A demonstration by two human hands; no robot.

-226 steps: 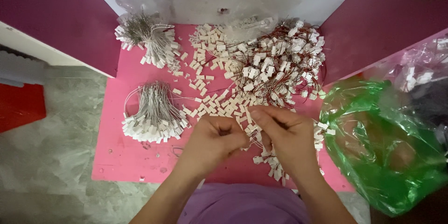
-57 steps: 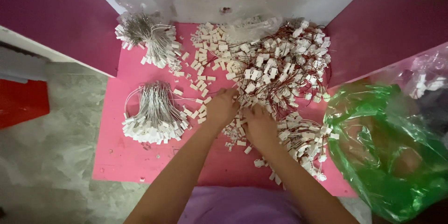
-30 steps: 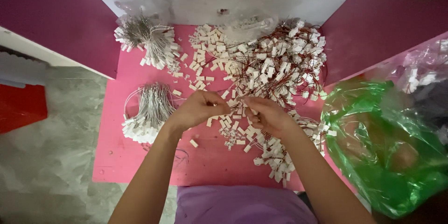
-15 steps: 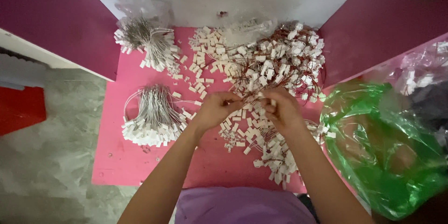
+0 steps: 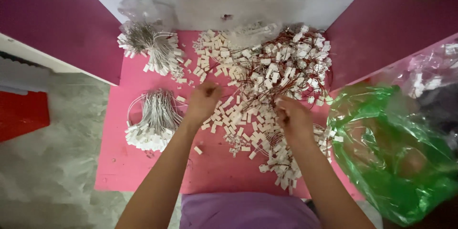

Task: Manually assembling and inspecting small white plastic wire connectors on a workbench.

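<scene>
My left hand [image 5: 202,102] is curled, fingertips pinched down on the loose white plastic connectors [image 5: 234,114] scattered in the middle of the pink table [image 5: 143,171]. A little to the right, my right hand [image 5: 293,117] is closed with its fingers in the tangle of red-wired white connectors [image 5: 286,62]; the same wired pieces trail down beside my wrist [image 5: 279,171]. What sits inside either fist is hidden by the fingers.
Two bundles of grey wires with white ends lie at the left [image 5: 152,119] and back left [image 5: 152,50]. A clear plastic bag [image 5: 148,9] sits at the back. A green plastic bag [image 5: 391,152] stands at the right edge. Dark pink panels flank the table.
My hands were close together over the pile's middle half a second ago. They have since parted, the left going left and the right going down and right.
</scene>
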